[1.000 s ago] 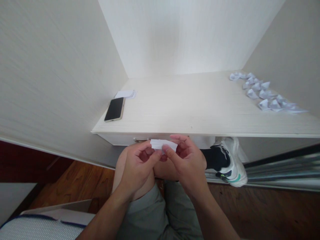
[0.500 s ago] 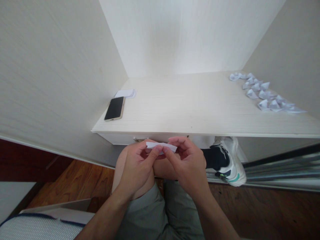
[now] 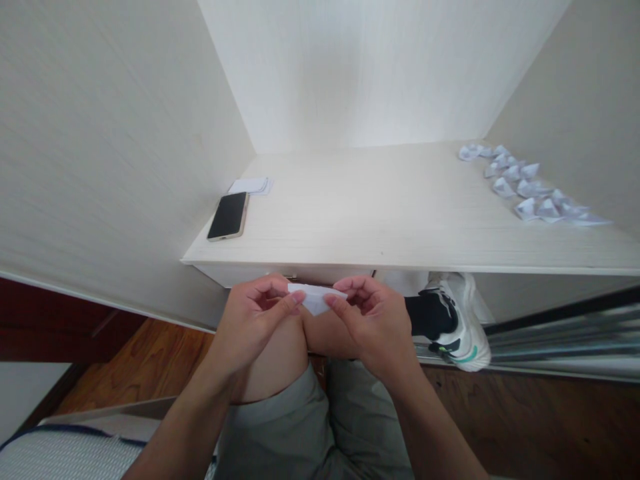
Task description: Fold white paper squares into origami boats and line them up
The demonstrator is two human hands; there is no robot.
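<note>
A small folded white paper [image 3: 316, 301] is stretched between my two hands, above my knees and just in front of the desk edge. Its upper edge runs nearly straight and its lower part narrows downward. My left hand [image 3: 260, 317] pinches the left end between thumb and fingers. At the right end, my right hand [image 3: 376, 320] grips the paper with its thumb on the near face and its fingers behind. The fingers hide both ends of the paper.
Several small folded white paper shapes [image 3: 530, 189] stand in rows at the desk's right. A phone [image 3: 229, 215] lies at the left, beside a small stack of white paper [image 3: 249, 185]. Side walls enclose the white desktop [image 3: 350, 207]. A shoe [image 3: 465, 327] rests below the right side.
My left hand has shifted left, its thumb moving from the paper's middle to its left end. The paper has tilted so more of its near face and lower point shows.
</note>
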